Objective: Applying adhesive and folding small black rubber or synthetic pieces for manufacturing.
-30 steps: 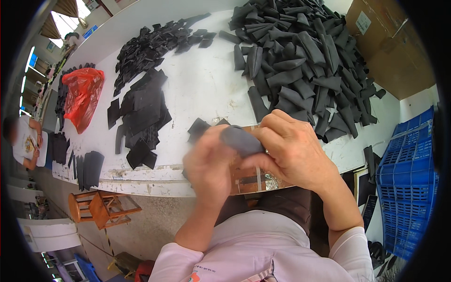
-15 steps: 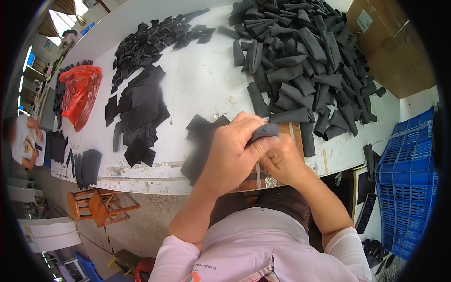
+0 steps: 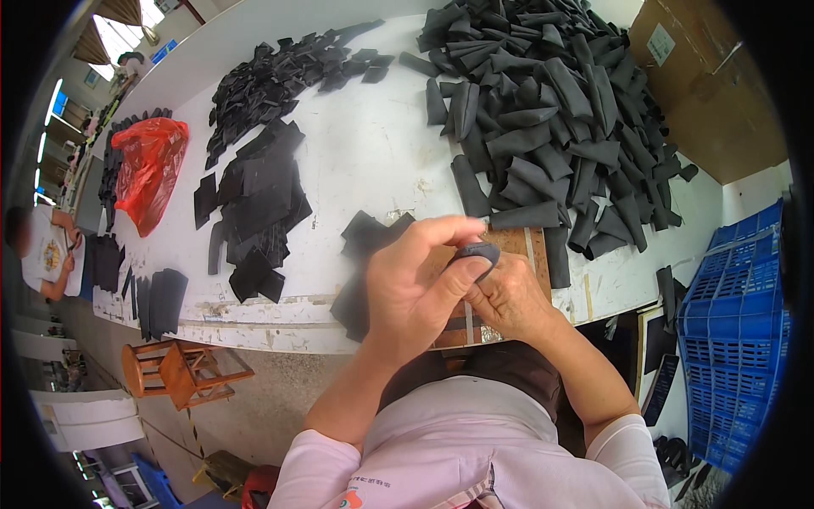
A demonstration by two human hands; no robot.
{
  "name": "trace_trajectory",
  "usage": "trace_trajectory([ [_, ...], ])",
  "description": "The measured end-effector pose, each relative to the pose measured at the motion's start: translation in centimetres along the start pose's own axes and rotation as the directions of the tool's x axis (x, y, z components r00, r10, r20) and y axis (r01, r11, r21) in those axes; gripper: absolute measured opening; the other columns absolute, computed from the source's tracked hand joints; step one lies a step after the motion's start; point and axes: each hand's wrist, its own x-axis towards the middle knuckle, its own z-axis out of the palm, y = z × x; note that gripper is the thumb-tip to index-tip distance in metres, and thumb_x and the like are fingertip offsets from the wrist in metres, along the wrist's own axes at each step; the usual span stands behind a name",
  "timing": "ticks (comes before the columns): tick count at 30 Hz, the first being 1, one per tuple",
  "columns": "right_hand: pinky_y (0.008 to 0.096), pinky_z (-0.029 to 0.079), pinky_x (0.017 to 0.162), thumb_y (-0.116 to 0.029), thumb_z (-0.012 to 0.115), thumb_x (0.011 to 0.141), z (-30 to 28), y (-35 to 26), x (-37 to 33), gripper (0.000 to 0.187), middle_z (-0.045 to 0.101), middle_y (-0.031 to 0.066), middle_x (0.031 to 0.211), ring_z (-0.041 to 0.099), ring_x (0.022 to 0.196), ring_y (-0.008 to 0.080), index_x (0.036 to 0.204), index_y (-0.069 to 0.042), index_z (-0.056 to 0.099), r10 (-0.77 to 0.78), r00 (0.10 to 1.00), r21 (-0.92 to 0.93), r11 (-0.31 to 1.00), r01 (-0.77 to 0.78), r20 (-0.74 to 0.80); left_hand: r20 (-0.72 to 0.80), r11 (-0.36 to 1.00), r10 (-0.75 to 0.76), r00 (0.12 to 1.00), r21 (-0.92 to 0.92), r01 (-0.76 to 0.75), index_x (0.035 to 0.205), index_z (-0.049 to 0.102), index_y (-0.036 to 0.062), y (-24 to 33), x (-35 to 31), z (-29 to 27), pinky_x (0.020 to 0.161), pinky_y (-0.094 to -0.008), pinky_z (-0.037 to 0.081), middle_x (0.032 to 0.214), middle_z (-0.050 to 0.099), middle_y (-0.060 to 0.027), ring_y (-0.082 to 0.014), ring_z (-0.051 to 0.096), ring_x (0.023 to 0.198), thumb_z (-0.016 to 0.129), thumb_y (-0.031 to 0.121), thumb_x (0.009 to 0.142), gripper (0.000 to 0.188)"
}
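Between my two hands, above the table's front edge, is a small dark grey piece of soft sheet material point(image 3: 482, 251), curled so that a rounded open end shows. My left hand point(image 3: 414, 284) pinches it with the thumb pressed on its near side; the index finger is raised over it. My right hand point(image 3: 514, 295) is closed around its lower part, which the fingers hide. Below the hands lies a brown board point(image 3: 527, 246) on the white table. Flat dark pieces point(image 3: 366, 233) lie just left of my left hand, partly covered by it.
A large heap of rolled grey tubes point(image 3: 543, 110) fills the back right, beside a cardboard box point(image 3: 704, 93). Flat black pieces point(image 3: 259, 187) lie in piles at left, near a red plastic bag point(image 3: 153, 174). Blue crates point(image 3: 733, 331) stand right; a wooden stool point(image 3: 182, 373) and another person point(image 3: 51, 254) are left.
My left hand has opened somewhat, its index finger lifting away from the piece. The piece has turned so its rounded end shows more, and both hands sit slightly lower.
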Motion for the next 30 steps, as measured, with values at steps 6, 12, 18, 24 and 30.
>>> trace_trajectory([
  [6, 0.0373, 0.044, 0.05, -0.015, 0.064, 0.071, -2.1, -1.7, 1.4, 0.019, 0.054, 0.0117, 0.065, 0.054, 0.057, 0.0285, 0.067, 0.001, 0.055, -0.016, 0.999, -0.089, 0.996, 0.02, 0.042, -0.238, 0.823, 0.082, 0.968, -0.532, -0.2, 0.088, 0.053, -0.0004, -0.3, 0.0, 0.0, 0.074, -0.0316, 0.045, 0.086, 0.057, -0.0144, -0.0203, 0.055, 0.08, 0.053, 0.01, 0.084, 0.011],
  [12, 0.037, 0.043, 0.048, -0.015, 0.064, 0.07, -0.4, -0.4, 0.8, 0.021, 0.053, 0.0114, 0.061, 0.054, 0.055, 0.028, 0.062, 0.0, 0.052, -0.008, 0.996, -0.183, 0.983, 0.025, 0.092, -0.159, 0.71, -0.089, 0.983, -0.703, -0.049, 0.088, 0.052, 0.0013, -2.0, -0.9, -1.3, 0.081, -0.0349, 0.039, 0.086, 0.056, -0.0105, -0.0218, 0.05, 0.087, 0.052, 0.014, 0.086, 0.013],
  [18, 0.0364, 0.041, 0.045, -0.014, 0.065, 0.071, 0.2, 0.0, 0.5, 0.024, 0.051, 0.0126, 0.059, 0.052, 0.053, 0.03, 0.059, 0.0, 0.049, -0.018, 0.999, -0.009, 1.0, 0.019, 0.045, -0.179, 0.841, 0.0, 0.984, -0.532, -0.097, 0.086, 0.053, -0.0008, -1.7, -0.5, -2.0, 0.079, -0.0312, 0.04, 0.085, 0.057, -0.0116, -0.0194, 0.051, 0.083, 0.053, 0.012, 0.085, 0.012],
  [24, 0.0341, 0.039, 0.043, -0.02, 0.061, 0.077, -4.0, -0.4, 4.3, 0.026, 0.052, 0.0121, 0.056, 0.052, 0.048, 0.0266, 0.063, 0.001, 0.054, -0.082, 0.988, 0.198, 0.979, 0.055, 0.132, -0.412, 0.99, -0.138, 0.901, -0.041, 0.133, 0.089, 0.056, -0.0025, -3.0, -0.4, -3.4, 0.07, -0.0248, 0.042, 0.087, 0.059, -0.0112, -0.0131, 0.053, 0.079, 0.055, 0.016, 0.084, 0.019],
  [30, 0.0204, 0.029, 0.043, -0.037, 0.044, 0.088, -5.6, 1.0, 6.7, 0.043, 0.043, -0.0013, 0.05, 0.038, 0.045, 0.0053, 0.073, 0.001, 0.057, 0.365, 0.863, 0.331, 0.91, -0.251, -0.349, -0.529, 0.522, -0.114, 0.841, 0.688, 0.504, 0.095, 0.054, -0.0018, -12.8, -0.8, -8.9, 0.072, -0.0356, 0.043, 0.086, 0.058, -0.0169, -0.0289, 0.055, 0.081, 0.062, 0.026, 0.076, 0.034],
])
